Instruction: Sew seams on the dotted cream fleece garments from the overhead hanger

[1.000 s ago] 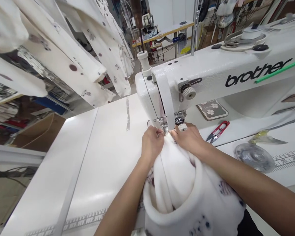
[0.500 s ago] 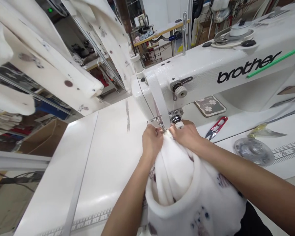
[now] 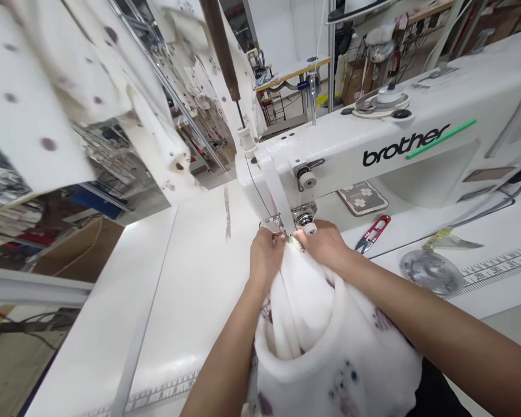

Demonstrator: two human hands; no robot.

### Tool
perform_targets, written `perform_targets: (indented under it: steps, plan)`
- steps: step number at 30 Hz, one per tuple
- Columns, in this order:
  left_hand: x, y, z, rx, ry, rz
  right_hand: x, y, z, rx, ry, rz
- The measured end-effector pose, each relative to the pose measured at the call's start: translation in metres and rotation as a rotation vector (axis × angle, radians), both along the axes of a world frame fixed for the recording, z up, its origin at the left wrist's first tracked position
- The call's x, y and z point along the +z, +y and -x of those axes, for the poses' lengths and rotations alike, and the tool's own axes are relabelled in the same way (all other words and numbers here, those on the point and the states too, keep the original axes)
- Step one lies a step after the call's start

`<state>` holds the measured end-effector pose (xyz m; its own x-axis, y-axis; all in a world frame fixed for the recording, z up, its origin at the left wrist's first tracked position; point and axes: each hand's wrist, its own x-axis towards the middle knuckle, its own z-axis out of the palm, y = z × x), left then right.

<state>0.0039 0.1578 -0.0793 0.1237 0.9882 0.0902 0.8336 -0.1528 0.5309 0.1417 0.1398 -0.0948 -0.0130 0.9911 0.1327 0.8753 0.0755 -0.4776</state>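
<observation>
A white fleece fabric piece (image 3: 306, 289) with dark printed figures hangs from the needle area down over the table's front edge, its rounded fold facing me. My left hand (image 3: 265, 252) pinches the fabric's edge just left of the presser foot (image 3: 287, 236). On the other side, my right hand (image 3: 325, 243) grips the same fabric, fingertips close to the foot and partly hidden behind the tension knob. The white sewing machine (image 3: 338, 145) stands over both hands. A white tape (image 3: 278, 191) runs down its head toward the foot.
Red thread snips (image 3: 373, 233) and a flowered coaster (image 3: 362, 197) lie right of the needle. Farther right are a clear plastic bobbin case (image 3: 432, 272) and a printed ruler (image 3: 499, 271). Printed fabric (image 3: 30, 110) hangs at the left, above a cardboard box (image 3: 80, 246).
The camera view has shifted, so the machine appears slightly lower and farther left. Both hands keep their hold beside the presser foot, and the fabric has hardly moved.
</observation>
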Motion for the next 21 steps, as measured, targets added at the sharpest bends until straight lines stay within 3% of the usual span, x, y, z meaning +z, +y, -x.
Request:
perform_targets:
  steps: [6,21]
  plan:
    - [0.005,-0.002,0.002,-0.001,-0.068,0.046,0.008,-0.013,-0.017,0.144,0.078,-0.049]
    - [0.007,-0.001,0.007,-0.053,-0.127,0.103,0.006,-0.010,-0.013,0.105,0.063,-0.007]
